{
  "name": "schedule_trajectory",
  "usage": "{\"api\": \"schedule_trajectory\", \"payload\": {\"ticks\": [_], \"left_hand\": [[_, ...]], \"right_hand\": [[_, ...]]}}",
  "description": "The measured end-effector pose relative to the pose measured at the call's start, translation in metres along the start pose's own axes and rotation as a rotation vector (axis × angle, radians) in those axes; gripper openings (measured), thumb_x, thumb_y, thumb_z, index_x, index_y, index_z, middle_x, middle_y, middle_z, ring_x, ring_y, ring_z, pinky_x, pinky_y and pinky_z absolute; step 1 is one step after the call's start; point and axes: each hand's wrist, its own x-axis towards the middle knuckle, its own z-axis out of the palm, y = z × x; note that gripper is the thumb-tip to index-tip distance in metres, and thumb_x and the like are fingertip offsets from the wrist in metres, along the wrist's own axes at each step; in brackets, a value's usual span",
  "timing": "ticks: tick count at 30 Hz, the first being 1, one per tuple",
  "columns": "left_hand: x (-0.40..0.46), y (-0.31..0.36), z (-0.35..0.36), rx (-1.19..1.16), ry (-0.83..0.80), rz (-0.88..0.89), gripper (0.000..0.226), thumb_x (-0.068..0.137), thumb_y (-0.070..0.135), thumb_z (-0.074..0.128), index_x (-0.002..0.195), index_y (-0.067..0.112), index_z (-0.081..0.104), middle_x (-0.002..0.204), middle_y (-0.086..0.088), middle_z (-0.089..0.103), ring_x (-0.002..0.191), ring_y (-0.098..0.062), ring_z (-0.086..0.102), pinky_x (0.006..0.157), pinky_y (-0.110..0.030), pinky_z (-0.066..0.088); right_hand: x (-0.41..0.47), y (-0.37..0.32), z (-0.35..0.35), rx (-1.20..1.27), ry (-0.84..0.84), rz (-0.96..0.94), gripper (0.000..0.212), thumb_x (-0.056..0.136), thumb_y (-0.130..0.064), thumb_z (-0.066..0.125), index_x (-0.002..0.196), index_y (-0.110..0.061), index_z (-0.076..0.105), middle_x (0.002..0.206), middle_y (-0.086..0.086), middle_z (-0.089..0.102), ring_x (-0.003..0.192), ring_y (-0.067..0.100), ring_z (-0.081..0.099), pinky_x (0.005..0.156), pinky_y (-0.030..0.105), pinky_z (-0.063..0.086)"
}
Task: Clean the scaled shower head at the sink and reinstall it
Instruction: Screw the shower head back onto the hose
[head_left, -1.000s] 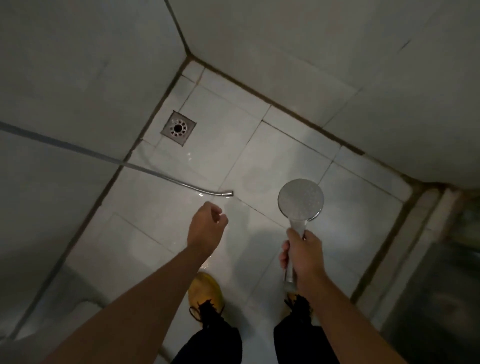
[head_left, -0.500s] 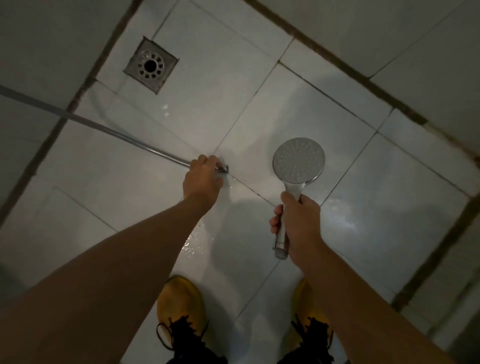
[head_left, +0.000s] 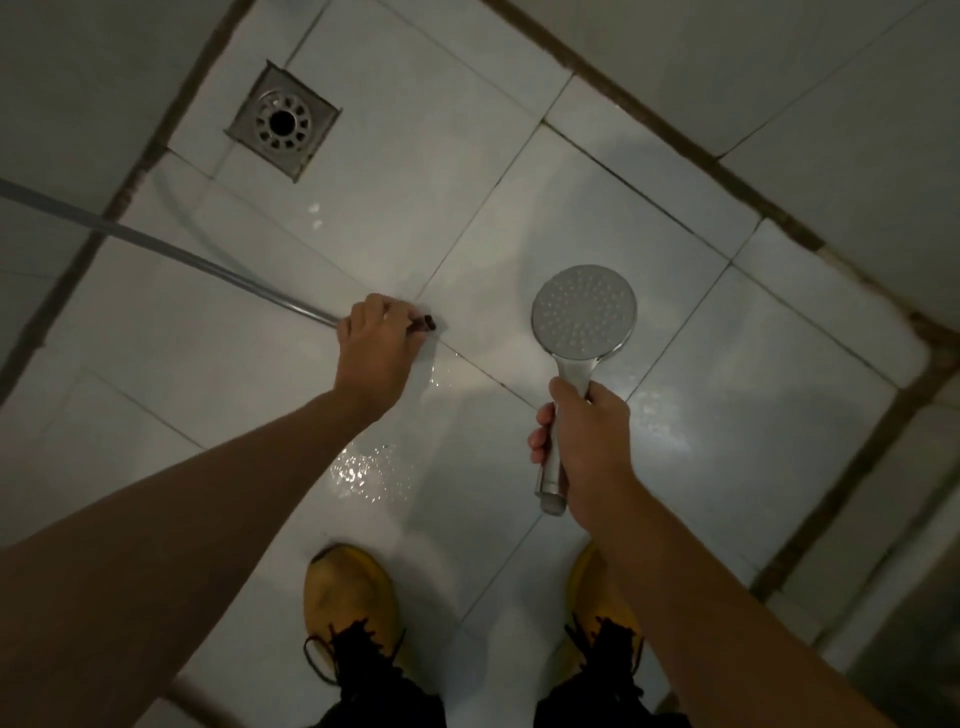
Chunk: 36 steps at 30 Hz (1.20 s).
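Fingers of the left hand (head_left: 375, 347) are curling round the metal shower hose (head_left: 171, 253) just behind its end fitting (head_left: 425, 325), pinching it low over the wet floor tiles (head_left: 249, 358). That hose is running in from the left wall edge, passing below the square floor drain (head_left: 283, 120) that is sitting near the far left corner of the floor. Moving rightward, the right hand (head_left: 584, 441) is wrapping its fingers round the handle of the round chrome shower head (head_left: 584, 312), holding it face up, apart from the hose end, with the threaded base of the handle sticking out below the fist. Two yellow shoes (head_left: 350, 597) are standing at the near edge.

Judging by this, the head is looking free of heavy scale, so cleaning seems finished; reinstalling is only beginning. Bringing the fitting to the handle base, screwing it on and hanging the head back up are remaining. No brand, label or writing is showing anywhere.
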Motion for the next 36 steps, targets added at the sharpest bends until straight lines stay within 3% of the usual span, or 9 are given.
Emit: {"api": "schedule_trajectory", "payload": {"ticks": [3,5,7,12,15,18,22,29,36], "left_hand": [[-0.021,0.013,-0.034,-0.2,0.012,-0.009,0.02,0.094,0.028,0.057,0.109,0.014,0.058,0.102,-0.005,0.066,0.101,-0.023,0.055,0.09,-0.029,0.032],[-0.044,0.029,-0.068,-0.355,-0.008,-0.012,0.019,0.093,0.023,0.06,0.108,0.012,0.059,0.101,-0.006,0.062,0.096,-0.013,0.053,0.086,-0.01,0.039],[-0.071,0.052,-0.099,-0.455,-0.02,-0.025,0.02,0.092,0.021,0.061,0.11,0.012,0.061,0.104,-0.004,0.057,0.096,-0.004,0.049,0.083,-0.002,0.042],[-0.143,0.115,-0.204,-0.563,-0.072,-0.122,0.02,0.095,0.033,0.054,0.109,0.021,0.063,0.104,0.009,0.058,0.102,0.0,0.05,0.086,-0.007,0.042],[-0.176,0.155,-0.282,-0.622,-0.073,-0.178,0.012,0.094,0.029,0.056,0.104,0.034,0.061,0.096,0.017,0.06,0.096,0.004,0.053,0.078,-0.002,0.038],[-0.202,0.185,-0.354,-0.69,-0.014,-0.186,0.01,0.092,0.036,0.057,0.095,0.044,0.06,0.09,0.016,0.065,0.09,0.001,0.06,0.075,-0.007,0.043],[-0.226,0.217,-0.443,-0.702,0.126,-0.149,0.02,0.083,0.054,0.051,0.097,0.047,0.063,0.087,0.013,0.066,0.086,-0.004,0.064,0.072,-0.011,0.046],[-0.27,0.279,-0.581,-0.674,0.179,-0.106,0.017,0.089,0.051,0.054,0.098,0.04,0.065,0.084,0.013,0.063,0.083,-0.009,0.062,0.071,-0.011,0.045],[-0.316,0.329,-0.667,-0.636,0.176,-0.064,0.023,0.089,0.052,0.046,0.1,0.04,0.061,0.083,0.013,0.061,0.085,-0.006,0.058,0.068,-0.014,0.044]], "right_hand": [[-0.024,-0.015,-0.004,0.043,0.0,0.037,0.015,0.099,-0.014,0.051,0.085,-0.009,0.053,0.062,0.006,0.053,0.037,0.015,0.05,0.038,0.023,0.041],[-0.045,-0.033,-0.007,0.103,-0.014,0.074,0.012,0.098,-0.015,0.049,0.089,-0.008,0.054,0.063,0.007,0.052,0.039,0.016,0.049,0.038,0.023,0.04],[-0.064,-0.049,-0.012,0.155,-0.029,0.108,0.012,0.096,-0.013,0.045,0.096,-0.008,0.057,0.063,0.006,0.053,0.041,0.016,0.049,0.04,0.023,0.041],[-0.145,-0.117,-0.017,0.402,-0.156,0.185,0.013,0.102,-0.016,0.043,0.104,-0.006,0.052,0.065,0.006,0.055,0.048,0.017,0.055,0.045,0.028,0.049],[-0.202,-0.16,-0.019,0.505,-0.262,0.171,0.015,0.104,-0.017,0.043,0.105,-0.004,0.05,0.068,0.007,0.062,0.064,0.022,0.065,0.06,0.033,0.056],[-0.265,-0.204,-0.023,0.538,-0.308,0.116,0.013,0.104,-0.013,0.044,0.103,-0.003,0.052,0.073,0.008,0.066,0.074,0.024,0.067,0.074,0.037,0.056],[-0.349,-0.257,-0.033,0.55,-0.366,0.057,0.012,0.102,-0.013,0.047,0.103,-0.004,0.055,0.083,0.012,0.068,0.081,0.026,0.068,0.08,0.04,0.053],[-0.476,-0.337,-0.061,0.628,-0.351,-0.044,0.015,0.102,-0.014,0.048,0.1,-0.003,0.057,0.09,0.014,0.068,0.085,0.027,0.07,0.082,0.041,0.055],[-0.588,-0.378,-0.088,0.489,-0.328,-0.243,0.02,0.102,-0.017,0.05,0.104,0.001,0.059,0.089,0.014,0.071,0.089,0.03,0.072,0.088,0.042,0.057]]}}
